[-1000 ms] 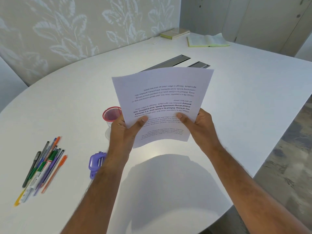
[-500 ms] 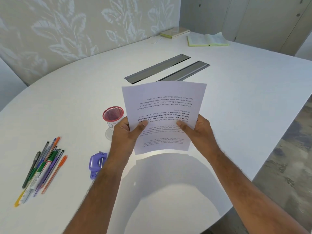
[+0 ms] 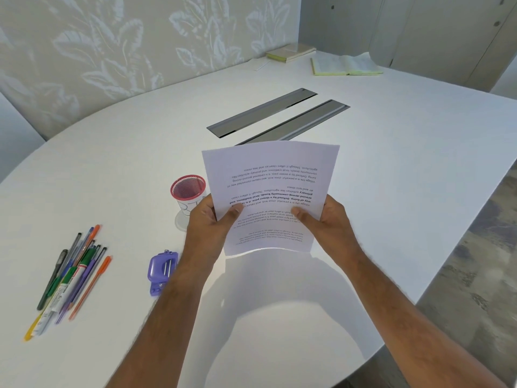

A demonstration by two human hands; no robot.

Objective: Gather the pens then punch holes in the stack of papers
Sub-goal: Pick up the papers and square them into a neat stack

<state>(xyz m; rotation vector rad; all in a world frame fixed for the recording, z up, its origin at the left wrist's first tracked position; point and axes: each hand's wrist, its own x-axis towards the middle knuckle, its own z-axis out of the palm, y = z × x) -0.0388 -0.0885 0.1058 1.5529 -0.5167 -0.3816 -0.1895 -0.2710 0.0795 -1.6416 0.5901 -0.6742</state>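
Note:
A stack of printed papers (image 3: 272,175) stands nearly upright over the white table (image 3: 405,169), its lower edge close to or on the surface. My left hand (image 3: 208,224) grips its left side, thumb on the front sheet. My right hand (image 3: 326,219) grips the right side the same way. Several pens (image 3: 74,271) of mixed colours lie in a loose bundle at the near left. A purple hole punch (image 3: 162,271) lies just left of my left forearm. A red mesh pen cup (image 3: 187,196) stands behind my left hand, partly hidden by it.
Two grey cable slots (image 3: 263,113) run across the table beyond the papers. An open book (image 3: 345,65) and a closed book (image 3: 291,51) lie at the far end. The table's edge curves along the right, with floor (image 3: 475,261) beyond.
Both hands have lowered the papers toward the table and drawn them nearer to me, uncovering the cable slots. Pens, punch and cup have not moved.

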